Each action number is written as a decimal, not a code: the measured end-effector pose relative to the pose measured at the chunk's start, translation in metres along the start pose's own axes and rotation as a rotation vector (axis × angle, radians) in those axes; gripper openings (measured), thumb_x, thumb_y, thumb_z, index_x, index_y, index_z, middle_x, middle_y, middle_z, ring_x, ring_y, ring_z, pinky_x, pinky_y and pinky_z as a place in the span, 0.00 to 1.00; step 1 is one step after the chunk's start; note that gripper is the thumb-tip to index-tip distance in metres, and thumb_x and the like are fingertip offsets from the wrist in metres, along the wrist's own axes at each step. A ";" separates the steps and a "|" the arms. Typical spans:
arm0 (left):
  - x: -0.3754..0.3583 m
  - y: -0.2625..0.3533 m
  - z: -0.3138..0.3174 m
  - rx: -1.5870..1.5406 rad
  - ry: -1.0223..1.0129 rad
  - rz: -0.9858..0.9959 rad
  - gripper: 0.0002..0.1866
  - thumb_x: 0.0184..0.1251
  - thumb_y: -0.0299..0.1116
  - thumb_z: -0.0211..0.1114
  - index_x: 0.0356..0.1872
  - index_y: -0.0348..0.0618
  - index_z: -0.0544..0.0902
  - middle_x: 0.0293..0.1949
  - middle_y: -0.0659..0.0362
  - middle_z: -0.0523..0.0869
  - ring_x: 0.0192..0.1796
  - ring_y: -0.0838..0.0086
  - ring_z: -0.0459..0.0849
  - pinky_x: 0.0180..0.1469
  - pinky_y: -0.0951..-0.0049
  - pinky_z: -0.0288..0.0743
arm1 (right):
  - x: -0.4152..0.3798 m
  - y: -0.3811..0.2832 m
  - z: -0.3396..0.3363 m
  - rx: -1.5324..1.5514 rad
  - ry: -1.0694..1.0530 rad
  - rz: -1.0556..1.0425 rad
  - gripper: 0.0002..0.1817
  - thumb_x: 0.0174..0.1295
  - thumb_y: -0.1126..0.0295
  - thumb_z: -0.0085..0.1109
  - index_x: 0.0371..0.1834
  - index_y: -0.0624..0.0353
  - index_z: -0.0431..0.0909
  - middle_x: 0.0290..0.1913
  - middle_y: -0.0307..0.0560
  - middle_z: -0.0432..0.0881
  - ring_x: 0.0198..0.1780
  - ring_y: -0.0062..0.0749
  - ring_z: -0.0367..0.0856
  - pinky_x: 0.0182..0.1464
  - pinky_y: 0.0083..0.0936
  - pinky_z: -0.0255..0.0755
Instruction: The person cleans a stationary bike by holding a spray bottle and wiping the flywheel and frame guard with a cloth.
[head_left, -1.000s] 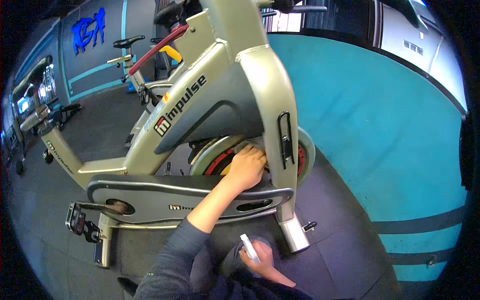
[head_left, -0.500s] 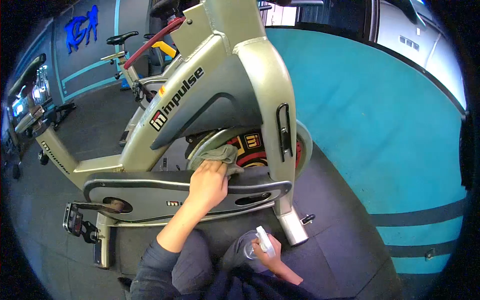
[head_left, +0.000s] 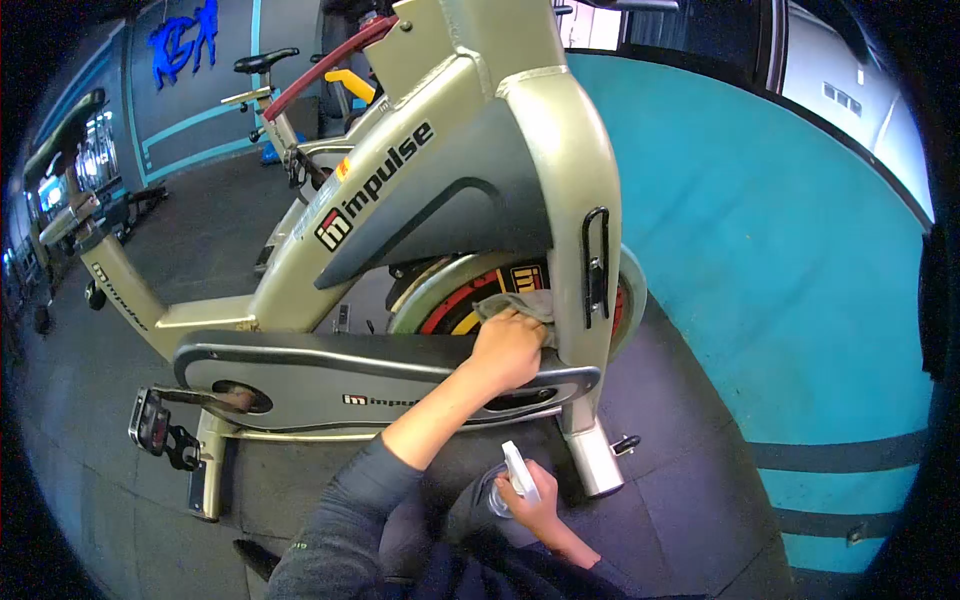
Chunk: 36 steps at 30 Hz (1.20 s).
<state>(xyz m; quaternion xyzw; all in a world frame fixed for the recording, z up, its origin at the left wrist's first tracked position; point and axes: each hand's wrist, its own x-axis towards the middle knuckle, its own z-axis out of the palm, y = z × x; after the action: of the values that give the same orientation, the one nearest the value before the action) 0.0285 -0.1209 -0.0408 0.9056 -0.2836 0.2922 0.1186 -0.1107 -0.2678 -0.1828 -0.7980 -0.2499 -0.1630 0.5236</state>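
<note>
A silver-grey exercise bike [head_left: 590, 150] stands side-on before me. My left hand [head_left: 507, 352] is closed on a grey-green cloth [head_left: 518, 303], pressed against the flywheel [head_left: 455, 305] just behind the upright front post. That wrist passes over the grey chain guard [head_left: 300, 375]. Low down near my knee, my right hand [head_left: 540, 508] is wrapped round a clear spray bottle with a white trigger head [head_left: 518, 470]. Part of the bottle is hidden by the fingers.
A pedal [head_left: 150, 425] sticks out at the bike's lower left. A black bottle cage [head_left: 596, 265] is fixed to the front post. Another bike's saddle [head_left: 267, 60] shows behind. The teal wall [head_left: 770, 250] rises on the right above dark floor mats [head_left: 690, 500].
My left hand has slid the cloth to the right along the flywheel, towards the front post. The view has shifted slightly. My right hand still holds the spray bottle low down.
</note>
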 end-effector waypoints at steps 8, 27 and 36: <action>-0.001 0.006 0.013 0.022 0.040 -0.034 0.13 0.53 0.32 0.57 0.37 0.39 0.82 0.41 0.52 0.83 0.49 0.60 0.80 0.60 0.63 0.67 | -0.010 -0.001 -0.002 0.014 0.046 0.044 0.09 0.50 0.68 0.69 0.30 0.58 0.79 0.28 0.47 0.81 0.29 0.41 0.81 0.33 0.31 0.73; 0.000 -0.001 -0.003 0.116 0.190 -0.017 0.16 0.52 0.29 0.59 0.44 0.41 0.78 0.40 0.54 0.80 0.49 0.62 0.77 0.61 0.59 0.64 | -0.007 0.011 0.002 0.011 -0.002 0.002 0.09 0.52 0.73 0.66 0.33 0.64 0.78 0.28 0.44 0.81 0.27 0.23 0.79 0.30 0.21 0.72; 0.001 0.007 0.001 0.071 0.224 -0.052 0.13 0.55 0.30 0.57 0.42 0.40 0.79 0.42 0.52 0.82 0.51 0.61 0.79 0.58 0.59 0.67 | -0.010 0.002 -0.004 0.082 0.063 0.118 0.08 0.50 0.70 0.68 0.30 0.60 0.79 0.28 0.48 0.81 0.29 0.39 0.81 0.33 0.30 0.73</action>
<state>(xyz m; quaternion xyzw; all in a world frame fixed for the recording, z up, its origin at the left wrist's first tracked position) 0.0251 -0.1274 -0.0409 0.8778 -0.2346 0.3984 0.1248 -0.1179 -0.2742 -0.1877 -0.7837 -0.1922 -0.1463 0.5722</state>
